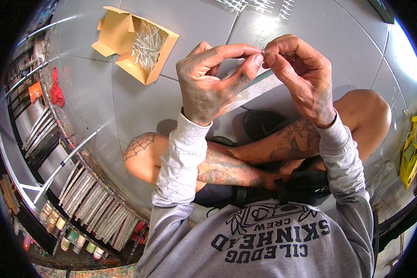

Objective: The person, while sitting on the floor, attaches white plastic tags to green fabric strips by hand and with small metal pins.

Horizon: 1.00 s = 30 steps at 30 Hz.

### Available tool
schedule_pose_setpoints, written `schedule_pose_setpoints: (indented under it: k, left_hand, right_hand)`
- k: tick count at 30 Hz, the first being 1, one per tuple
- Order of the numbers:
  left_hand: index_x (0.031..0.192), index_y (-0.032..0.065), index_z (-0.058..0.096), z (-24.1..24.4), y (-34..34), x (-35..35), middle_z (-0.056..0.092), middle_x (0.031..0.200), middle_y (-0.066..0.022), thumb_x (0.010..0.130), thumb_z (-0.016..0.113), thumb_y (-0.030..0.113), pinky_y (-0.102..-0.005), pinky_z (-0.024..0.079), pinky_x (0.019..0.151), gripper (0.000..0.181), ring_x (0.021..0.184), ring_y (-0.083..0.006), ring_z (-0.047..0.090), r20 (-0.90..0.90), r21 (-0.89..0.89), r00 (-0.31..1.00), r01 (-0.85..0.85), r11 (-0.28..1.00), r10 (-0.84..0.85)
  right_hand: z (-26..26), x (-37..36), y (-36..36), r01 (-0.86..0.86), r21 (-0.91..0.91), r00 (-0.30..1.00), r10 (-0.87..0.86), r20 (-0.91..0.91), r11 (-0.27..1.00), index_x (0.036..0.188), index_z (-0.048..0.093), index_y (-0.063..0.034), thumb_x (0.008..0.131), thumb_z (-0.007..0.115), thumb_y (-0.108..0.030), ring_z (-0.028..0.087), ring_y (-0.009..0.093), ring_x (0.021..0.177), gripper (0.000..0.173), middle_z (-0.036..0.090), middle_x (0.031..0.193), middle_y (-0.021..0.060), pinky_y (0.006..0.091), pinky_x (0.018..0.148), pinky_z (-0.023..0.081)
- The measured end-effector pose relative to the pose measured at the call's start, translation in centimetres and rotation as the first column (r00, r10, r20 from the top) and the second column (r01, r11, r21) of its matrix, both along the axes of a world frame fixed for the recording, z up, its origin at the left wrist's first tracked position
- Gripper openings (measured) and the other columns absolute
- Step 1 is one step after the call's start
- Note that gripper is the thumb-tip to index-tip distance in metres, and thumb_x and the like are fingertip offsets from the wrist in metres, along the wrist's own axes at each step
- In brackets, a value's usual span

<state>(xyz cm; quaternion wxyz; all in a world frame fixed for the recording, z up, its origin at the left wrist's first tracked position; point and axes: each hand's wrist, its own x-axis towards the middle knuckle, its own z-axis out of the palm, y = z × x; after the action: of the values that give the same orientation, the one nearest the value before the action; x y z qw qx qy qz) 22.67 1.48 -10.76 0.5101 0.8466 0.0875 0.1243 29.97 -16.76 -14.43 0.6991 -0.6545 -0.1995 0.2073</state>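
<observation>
My left hand [212, 78] and my right hand [299, 74] meet fingertip to fingertip above the floor. Thumbs and index fingers pinch something very small between them, too small and hidden to name. Beneath the hands lies a pale flat piece [253, 93] with a teal strip [257, 80] along it, partly covered by the fingers. Left of my left hand an open cardboard box [163, 57] rests on the tiles, with many thin clear plastic pieces [147, 45] heaped inside.
Clear sheets with white lettering [264, 7] lie at the top. My crossed legs [229, 163] are below the hands. On the left stand a rack of frames [97, 205], jars [73, 236] and a red cloth [56, 88]. A yellow bag [411, 153] is at the right.
</observation>
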Motion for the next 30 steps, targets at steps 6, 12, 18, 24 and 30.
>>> schedule_pose_setpoints:
  k: [6, 12, 18, 24, 30]
  left_hand:
    - [0.088, 0.0111, 0.082, -0.3, -0.2, 0.2, 0.076, 0.077, 0.0046, 0.079, 0.087, 0.017, -0.0255, 0.036, 0.057, 0.012, 0.062, -0.0073, 0.044, 0.018, -0.033, 0.999, -0.032, 0.999, 0.032]
    - [0.090, 0.0086, 0.081, 0.0, -0.5, 0.1, 0.075, 0.077, 0.0033, 0.081, 0.085, 0.016, -0.0258, 0.035, 0.056, 0.012, 0.064, -0.0059, 0.043, -0.047, -0.089, 0.997, -0.072, 0.993, 0.068]
    - [0.092, 0.0059, 0.080, -0.9, -0.3, -0.1, 0.070, 0.072, 0.0055, 0.084, 0.083, 0.015, -0.0209, 0.029, 0.051, 0.013, 0.063, -0.0018, 0.039, -0.024, -0.194, 0.996, -0.088, 0.977, 0.085]
    - [0.092, 0.0013, 0.079, -1.3, -0.5, 0.0, 0.069, 0.075, 0.0039, 0.087, 0.081, 0.013, -0.0170, 0.030, 0.051, 0.013, 0.061, 0.0008, 0.040, -0.022, -0.357, 0.995, -0.103, 0.928, 0.101]
    - [0.097, -0.0022, 0.077, -1.6, -0.6, -0.1, 0.071, 0.086, -0.0005, 0.090, 0.078, 0.010, -0.0163, 0.035, 0.053, 0.014, 0.066, 0.0010, 0.048, -0.019, -0.473, 0.995, -0.096, 0.876, 0.099]
  right_hand:
    - [-0.1, 0.0, 0.0, -0.013, 0.035, 1.000, 0.013, -0.017, 0.999, 0.101, 0.069, -0.0009, 0.095, 0.068, -0.016, 0.071, 0.014, 0.090, 0.016, 0.075, 0.095, 0.0061, 0.0301, 0.080, 0.056]
    - [-0.3, -0.1, 0.0, -0.012, 0.060, 0.999, 0.014, -0.040, 0.998, 0.102, 0.068, 0.0003, 0.096, 0.068, -0.014, 0.071, 0.015, 0.092, 0.015, 0.074, 0.096, 0.0067, 0.0304, 0.083, 0.057]
    - [-0.2, -0.1, 0.1, -0.025, 0.152, 0.993, 0.043, -0.112, 0.988, 0.105, 0.066, 0.0026, 0.098, 0.066, -0.010, 0.069, 0.016, 0.099, 0.014, 0.072, 0.101, 0.0081, 0.0316, 0.091, 0.055]
    - [-0.3, -0.2, 0.1, -0.022, 0.184, 0.991, 0.045, -0.125, 0.983, 0.107, 0.064, 0.0038, 0.100, 0.066, -0.011, 0.068, 0.017, 0.100, 0.016, 0.070, 0.102, 0.0083, 0.0319, 0.092, 0.054]
    - [-0.2, -0.1, 0.1, -0.021, 0.227, 0.991, 0.050, -0.122, 0.974, 0.109, 0.063, 0.0043, 0.101, 0.065, -0.014, 0.067, 0.018, 0.100, 0.020, 0.069, 0.103, 0.0084, 0.0332, 0.092, 0.054]
